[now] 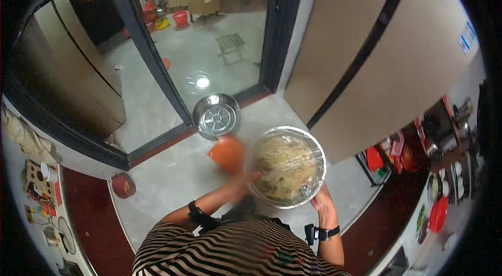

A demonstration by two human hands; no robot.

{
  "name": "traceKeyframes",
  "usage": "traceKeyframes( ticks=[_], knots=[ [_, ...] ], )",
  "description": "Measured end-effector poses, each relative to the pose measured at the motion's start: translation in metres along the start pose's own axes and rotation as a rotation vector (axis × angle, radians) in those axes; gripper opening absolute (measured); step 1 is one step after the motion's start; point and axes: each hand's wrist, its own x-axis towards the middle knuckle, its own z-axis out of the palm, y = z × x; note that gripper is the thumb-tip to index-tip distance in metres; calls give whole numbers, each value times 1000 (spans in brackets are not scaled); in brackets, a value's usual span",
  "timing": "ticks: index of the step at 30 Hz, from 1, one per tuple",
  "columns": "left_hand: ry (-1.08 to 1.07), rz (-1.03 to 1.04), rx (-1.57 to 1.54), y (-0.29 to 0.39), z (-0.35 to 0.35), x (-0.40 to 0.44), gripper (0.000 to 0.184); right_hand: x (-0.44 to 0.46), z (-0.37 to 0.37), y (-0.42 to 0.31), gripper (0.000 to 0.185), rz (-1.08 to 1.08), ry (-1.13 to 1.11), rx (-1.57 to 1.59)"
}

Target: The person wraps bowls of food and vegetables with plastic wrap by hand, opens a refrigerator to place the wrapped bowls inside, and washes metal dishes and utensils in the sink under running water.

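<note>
Several small items, far left: I make out a white container [48, 172] among bottles and jars on the counter.
Dark red pot [123, 185]: it stands on the pale floor, near the left cabinets.
Dark door frame [148, 41]: it slants down around the glass.
Red bucket [180, 19]: I see it through the opening, near pale chairs.
Metal basin [215, 116]: it sits at the door threshold, with a ringed pattern in its base.
Orange object [228, 154]: blurred, just beside the left hand; I cannot tell what it is or whether the two touch.
Folding stool [230, 47]: it stands farther off, on the floor beyond the frame.
Left hand [241, 186]: smeared by blur at the left rim of the bowl; I cannot tell whether it is clenched or released.
Wrapped bowl [288, 166]: held in front of the striped shirt, full of pale yellowish food under clear film.
Right hand [324, 202]: grasping the bowl at its lower right edge, fingers partly hidden underneath.
Tan double doors [402, 61]: tall, with a dark strip between them.
Red basin [439, 213]: on the right counter, near some greens.
</note>
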Motion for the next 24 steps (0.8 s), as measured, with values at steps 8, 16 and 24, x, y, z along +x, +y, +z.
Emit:
traceKeyframes(
  ticks=[8, 16, 24],
  knots=[
    [39, -96, 188, 89, 17, 79, 52, 116, -18, -32, 41, -16, -12, 13],
    [-107, 422, 389, 68, -68, 239, 57, 270, -189, -266, 36, -751, 420, -1477],
    [146, 242, -124, 181, 35, 275, 50, 399, -146, -458, 28, -866, 521, -2401]
  ],
)
